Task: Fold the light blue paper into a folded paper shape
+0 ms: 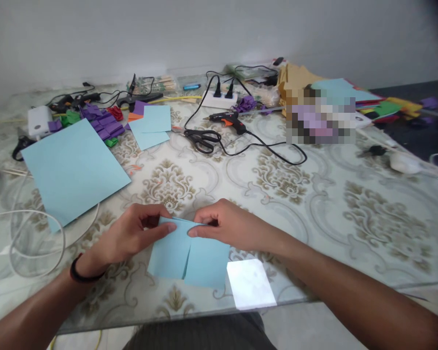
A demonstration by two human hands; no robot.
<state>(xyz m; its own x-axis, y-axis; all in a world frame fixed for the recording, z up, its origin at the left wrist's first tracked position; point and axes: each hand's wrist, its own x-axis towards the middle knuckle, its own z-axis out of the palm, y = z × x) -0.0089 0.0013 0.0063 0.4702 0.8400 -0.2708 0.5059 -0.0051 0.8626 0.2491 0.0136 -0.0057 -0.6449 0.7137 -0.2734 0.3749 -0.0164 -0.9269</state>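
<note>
Head | left hand (131,231), right hand (224,223): grip pinching blue paper (206,260) | packet (156,84) print illegible

Left hand (131,233) and right hand (221,222) bare; thin black reddish-edged wristband (75,273) on left; dark grey, faintly striped lap cloth (197,334).

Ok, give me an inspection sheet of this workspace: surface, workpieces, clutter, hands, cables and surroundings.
Surface: tabletop with brown floral pattern.
Workpieces: light-blue paper, gap between its lower parts; one piece or two, cannot tell. Whitish square right of it.
Clutter: large blue sheet at left; small blue sheets, purple strips, scissors and glue gun farther back.
Hands: left hand and right hand pinch the paper's upper edge.
Cables: black cord from the glue gun; white cable looped at left.
Surroundings: plain wall behind.
</note>
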